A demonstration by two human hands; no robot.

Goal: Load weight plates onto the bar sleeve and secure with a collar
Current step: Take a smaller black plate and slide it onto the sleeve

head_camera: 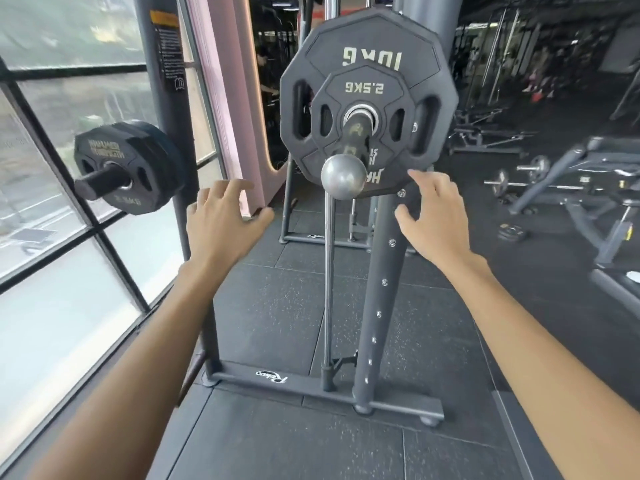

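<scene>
A black 10 kg plate (377,36) hangs on the bar sleeve (354,140), which points toward me and ends in a round silver knob (343,176). A smaller 2.5 kg plate (360,95) sits in front of it on the same sleeve. No collar is visible on the sleeve. My left hand (221,220) hovers below and left of the plates, fingers spread, holding nothing. My right hand (433,216) is below right, fingers apart, with a fingertip near the 10 kg plate's lower edge.
Small black plates (138,164) rest on a storage peg of the rack upright (166,109) at left, beside the window (52,237). The machine's base frame (311,389) lies on the rubber floor. Benches (588,195) and dumbbells (512,180) stand at right.
</scene>
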